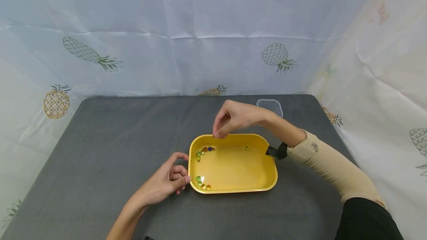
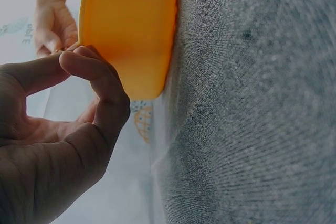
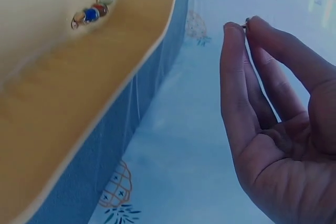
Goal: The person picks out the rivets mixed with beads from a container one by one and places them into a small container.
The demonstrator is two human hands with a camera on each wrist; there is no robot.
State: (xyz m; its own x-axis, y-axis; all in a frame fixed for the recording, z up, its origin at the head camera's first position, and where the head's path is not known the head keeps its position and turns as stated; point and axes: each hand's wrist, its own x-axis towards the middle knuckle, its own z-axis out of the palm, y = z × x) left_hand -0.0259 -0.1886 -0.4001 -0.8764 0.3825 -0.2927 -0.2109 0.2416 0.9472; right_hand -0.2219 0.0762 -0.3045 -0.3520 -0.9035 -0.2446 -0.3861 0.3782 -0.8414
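A grey table (image 1: 126,136), its surface showing a woven texture up close, is carrying a yellow tray (image 1: 238,175) a little right of its middle, the long sides running roughly along the table's far edge. Behind the tray, near that edge, a clear container, seemingly a shallow box (image 1: 271,105), is lying partly hidden.

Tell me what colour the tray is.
The tray is yellow; it shows best in the head view.

Head camera looks forward-down; close wrist views share the tray (image 1: 240,169).
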